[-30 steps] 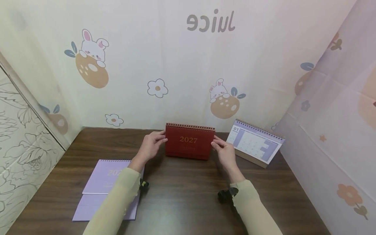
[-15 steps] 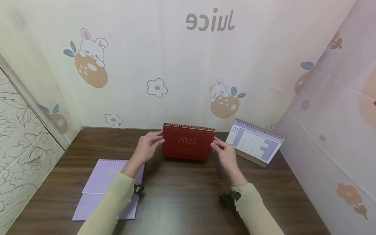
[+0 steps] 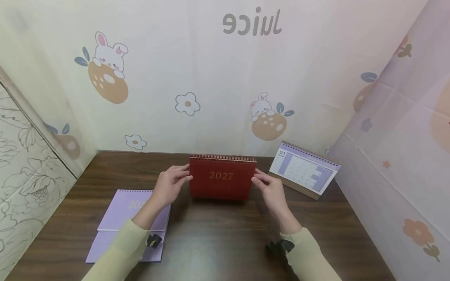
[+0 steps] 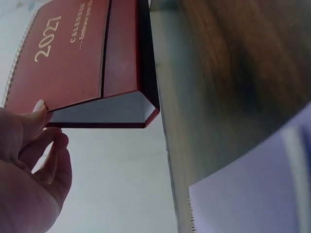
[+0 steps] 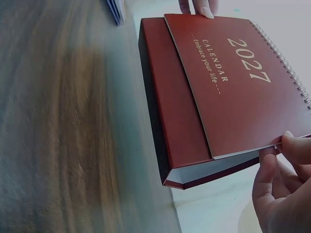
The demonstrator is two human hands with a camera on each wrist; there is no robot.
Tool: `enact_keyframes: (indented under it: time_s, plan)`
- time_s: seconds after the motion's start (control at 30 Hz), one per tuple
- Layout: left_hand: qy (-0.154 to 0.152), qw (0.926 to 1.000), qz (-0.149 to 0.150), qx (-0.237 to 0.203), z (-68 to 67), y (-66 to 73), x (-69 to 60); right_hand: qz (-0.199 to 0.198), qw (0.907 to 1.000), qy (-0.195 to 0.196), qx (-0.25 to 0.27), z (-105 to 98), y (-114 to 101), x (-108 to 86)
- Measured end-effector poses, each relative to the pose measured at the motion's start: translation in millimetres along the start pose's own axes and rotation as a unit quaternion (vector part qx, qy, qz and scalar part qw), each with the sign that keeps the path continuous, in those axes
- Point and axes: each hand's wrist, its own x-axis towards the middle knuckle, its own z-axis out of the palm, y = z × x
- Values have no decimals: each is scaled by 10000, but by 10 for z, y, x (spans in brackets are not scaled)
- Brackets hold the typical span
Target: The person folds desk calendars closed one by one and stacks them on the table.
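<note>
Patterned curtain (image 3: pixel 218 62) behind wood table (image 3: pixel 218 249). Red calendar (image 3: pixel 221 183) between left hand (image 3: pixel 171 184) and right hand (image 3: pixel 271 190), each pinching a side; base contact unclear. Left sleeve (image 3: pixel 117 251) part-hides purple calendar (image 3: pixel 114 214). White-lilac calendar (image 3: pixel 304 171) right of right hand. Table continues nearside of hands, far edge (image 3: pixel 147 152) beyond.

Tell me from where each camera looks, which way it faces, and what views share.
Head: worn on the head, facing forward and down at the table and red calendar; left hand, right hand and both sleeves show.
Left wrist: on that wrist, facing the red calendar's left end; the left hand shows.
Right wrist: on that wrist, facing the calendar's right end; right hand and left fingers show.
Shared: head and left wrist both show the purple-covered calendar.
</note>
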Motion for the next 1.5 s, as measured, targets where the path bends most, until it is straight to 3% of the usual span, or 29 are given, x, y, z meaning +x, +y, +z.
enact_keyframes:
  time_s: [0.13,0.37,0.77,0.97,1.23,1.37,1.5]
  plan:
    - [144,9999,27,-44,-35,51,-90,93,9999,-65,121,5,-27,-83]
    - [250,9997,54,-17,-58,115,-246,175,9996,-126,-190,-12,-21,-253]
    - [213,9993,-257,-156,-71,167,-447,-169,9989,-363,-238,-45,-30,-480]
    - [238,9988,-308,-305,-56,183,-490,-141,9984,-428,-327,-68,-56,-509]
    - [295,9960,-663,-530,-70,180,-446,3,9993,-328,-172,-54,-67,-480]
    - [302,9955,-767,-475,-78,175,-423,373,9989,-268,-85,-36,-79,-459]
    - [75,9935,-1040,-449,-65,140,-432,709,9972,-238,-40,-16,-43,-435]
